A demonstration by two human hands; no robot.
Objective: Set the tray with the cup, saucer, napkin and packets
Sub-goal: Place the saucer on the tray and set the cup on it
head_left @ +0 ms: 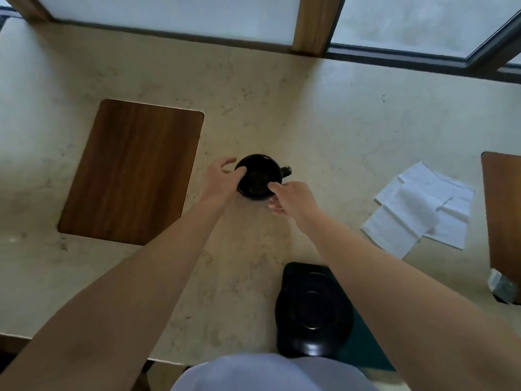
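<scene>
A black cup point(258, 176) stands upright on the pale stone counter, its handle pointing right. My left hand point(222, 179) wraps the cup's left side with the thumb at the rim. My right hand point(293, 198) grips the near right rim with its fingertips. To the left of the cup lies a bare, dark wooden tray point(132, 170). Close to the counter's front edge rests a black saucer point(313, 311). White napkins point(417, 210) are spread out at the right. A small greyish packet point(501, 286) shows at the right edge, partly cut off.
A second wooden board point(504, 210) pokes in from the right edge beyond the napkins. A window frame with a wooden post point(313, 24) runs along the back of the counter point(282, 103). The counter's front edge is just before my body.
</scene>
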